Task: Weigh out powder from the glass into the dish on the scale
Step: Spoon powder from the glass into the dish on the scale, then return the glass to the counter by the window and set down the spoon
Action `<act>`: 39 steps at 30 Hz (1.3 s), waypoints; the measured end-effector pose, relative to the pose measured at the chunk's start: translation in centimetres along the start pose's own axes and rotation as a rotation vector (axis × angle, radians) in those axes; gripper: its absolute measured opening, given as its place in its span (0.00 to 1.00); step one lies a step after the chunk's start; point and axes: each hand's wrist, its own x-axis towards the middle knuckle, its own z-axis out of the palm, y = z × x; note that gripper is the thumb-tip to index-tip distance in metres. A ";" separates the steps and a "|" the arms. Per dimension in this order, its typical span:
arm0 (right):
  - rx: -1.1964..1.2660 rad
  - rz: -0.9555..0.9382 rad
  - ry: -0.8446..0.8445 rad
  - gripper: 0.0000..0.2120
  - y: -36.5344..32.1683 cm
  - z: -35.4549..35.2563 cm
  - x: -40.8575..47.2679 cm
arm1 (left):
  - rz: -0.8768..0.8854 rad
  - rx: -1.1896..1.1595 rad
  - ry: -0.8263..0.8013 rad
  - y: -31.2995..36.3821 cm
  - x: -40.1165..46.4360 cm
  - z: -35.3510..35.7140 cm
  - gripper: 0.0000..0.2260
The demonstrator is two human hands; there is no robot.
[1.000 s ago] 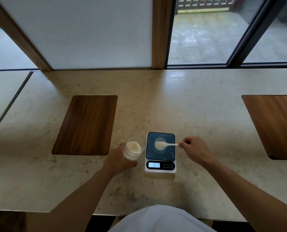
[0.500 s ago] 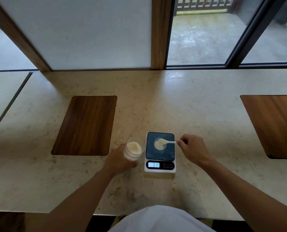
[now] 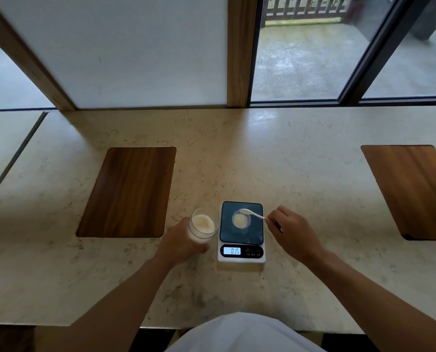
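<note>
Looking down past a white garment (image 3: 239, 334) at 6 o'clock, bare forearms reaching out over a pale marble table (image 3: 300, 153). Left hand (image 3: 180, 241) wrapped around the lower part of the glass (image 3: 202, 224), fingers closed on it, glass upright on the table and touching or nearly touching the left edge of the scale (image 3: 241, 232). Pale powder (image 3: 203, 223) visible inside the glass. Right hand (image 3: 292, 231) at about 3 o'clock of the scale, fingers pinched shut on the handle end of a small white spoon (image 3: 251, 213). Spoon reaching toward 10 o'clock over the dark weighing plate, bowl at the far rim of the dish (image 3: 241, 219); whether touching the rim or just above it, hard to tell. Dish small and clear, sitting near the middle of the plate, holding a mound of the same pale powder. Lit display (image 3: 232, 251) on the near edge of the scale, at 6 o'clock of the dish, reading 015. Farther out, at 10 o'clock of the glass, a dark wooden panel (image 3: 129, 193) lying flat in the table; a second wooden panel (image 3: 415, 190) well apart at 2 o'clock of the scale, cut off by the frame edge. Beyond the table's far edge, a white wall panel (image 3: 115, 49) at 11 o'clock, a wooden post (image 3: 238, 50) at 12 o'clock, and glass doors (image 3: 300, 59) at 1 o'clock showing a wet terrace.
</note>
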 end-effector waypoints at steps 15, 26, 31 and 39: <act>0.216 0.394 0.151 0.07 -0.5 1.6 0.1 | 0.018 -0.030 0.003 -0.2 0.8 -0.2 0.27; 1.203 1.080 -0.015 0.13 -0.7 3.3 2.2 | 0.001 -0.195 0.087 0.0 2.0 -1.8 0.23; 1.327 1.103 -0.072 0.12 -1.7 3.7 4.4 | -0.030 -0.191 0.094 -0.1 3.2 -2.5 0.25; 1.202 0.999 -0.148 0.10 -2.7 4.6 8.7 | -0.017 -0.209 0.105 -0.5 7.5 -5.0 0.27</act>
